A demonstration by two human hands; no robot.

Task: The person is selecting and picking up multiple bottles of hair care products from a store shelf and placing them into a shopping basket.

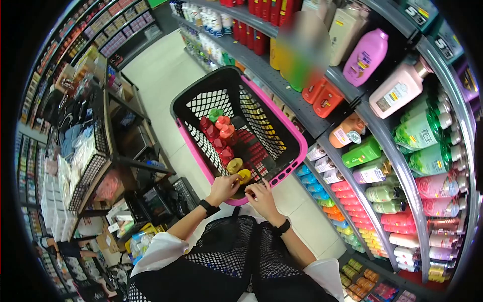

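A black shopping basket [298, 160] with a pink rim is in front of my body. Along its left side, several bottles stand in a row with red tops [220, 145], orange tops [227, 132] and a green top [216, 115]. At the near end are two yellow-topped bottles [244, 176]. My left hand [226, 189] reaches over the near rim, fingers closed against the nearest yellow top. Just to its right, my right hand [260, 197] is over the rim with fingers curled together; what they hold, if anything, is hidden.
Shelves of bottles rise on the right, with a purple bottle [366, 56] and a pale pump bottle [400, 90]. Orange-red bottles [328, 100] lie near the basket's far right. A rack [103, 146] with cloth goods stands left. Tiled floor [156, 85] runs between.
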